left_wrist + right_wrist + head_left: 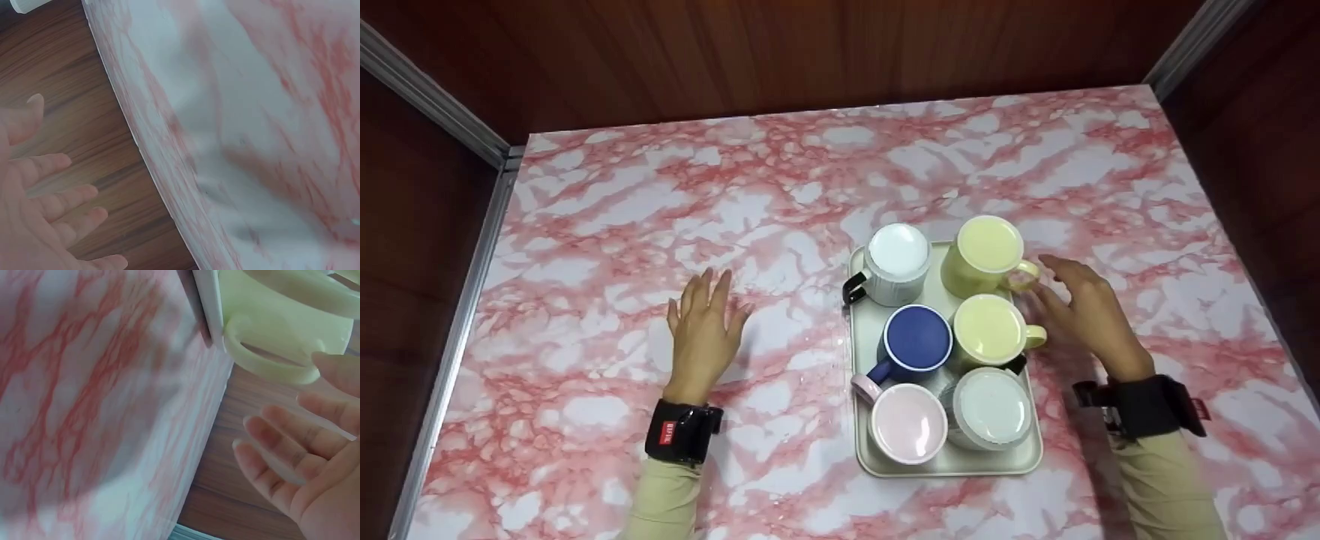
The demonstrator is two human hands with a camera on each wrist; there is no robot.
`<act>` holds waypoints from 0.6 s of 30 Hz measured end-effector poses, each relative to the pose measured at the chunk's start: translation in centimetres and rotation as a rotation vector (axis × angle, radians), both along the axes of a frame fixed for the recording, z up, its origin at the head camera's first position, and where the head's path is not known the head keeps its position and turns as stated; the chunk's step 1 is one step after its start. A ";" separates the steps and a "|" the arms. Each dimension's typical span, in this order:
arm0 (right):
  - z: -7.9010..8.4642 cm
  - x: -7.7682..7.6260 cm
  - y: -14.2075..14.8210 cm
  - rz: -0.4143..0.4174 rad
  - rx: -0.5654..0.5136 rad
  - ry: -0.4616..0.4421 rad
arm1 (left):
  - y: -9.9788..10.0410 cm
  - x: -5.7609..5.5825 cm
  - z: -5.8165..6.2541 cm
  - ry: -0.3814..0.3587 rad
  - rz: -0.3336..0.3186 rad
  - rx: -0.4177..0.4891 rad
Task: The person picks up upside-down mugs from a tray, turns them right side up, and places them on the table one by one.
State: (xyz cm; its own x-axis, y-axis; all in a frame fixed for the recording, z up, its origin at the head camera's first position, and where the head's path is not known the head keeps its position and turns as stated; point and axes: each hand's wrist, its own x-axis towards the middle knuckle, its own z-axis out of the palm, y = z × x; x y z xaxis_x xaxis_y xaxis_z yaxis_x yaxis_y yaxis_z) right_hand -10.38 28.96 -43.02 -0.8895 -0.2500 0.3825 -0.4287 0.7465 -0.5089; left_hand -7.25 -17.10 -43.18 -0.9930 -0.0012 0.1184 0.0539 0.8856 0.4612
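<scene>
A pale tray carries several mugs. At its far end are a white mug with a black handle and a yellow mug. A blue mug and a second yellow mug fill the middle row. Nearest me are a pink mug and another white mug. My right hand is just right of the far yellow mug, its thumb close to the handle; contact is unclear. Left of the tray, my left hand hovers over the table with fingers spread, holding nothing.
The table has a red and white marbled top. Brown wood panels stand behind it and along both sides, with metal strips at the corners. Each wrist wears a black band.
</scene>
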 end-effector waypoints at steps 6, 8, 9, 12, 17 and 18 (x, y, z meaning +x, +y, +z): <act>-0.1 -0.8 -0.8 0.007 0.015 -0.034 | 0.4 0.1 0.0 0.040 -0.005 0.032; -0.1 -1.0 -1.0 0.003 0.010 -0.046 | 0.5 0.1 0.0 0.055 -0.011 0.042; 0.0 -1.1 -1.1 -0.001 0.005 -0.050 | 0.6 0.2 -0.1 0.063 -0.014 0.048; 0.2 -1.3 -1.3 -0.008 -0.012 -0.067 | 0.7 0.2 -0.2 0.083 -0.022 0.054; 0.4 -1.7 -1.6 -0.004 -0.017 -0.073 | 0.8 0.2 -0.3 0.118 -0.026 0.050; 0.4 -1.7 -1.6 -0.003 -0.016 -0.073 | 0.8 0.2 -0.3 0.124 -0.027 0.050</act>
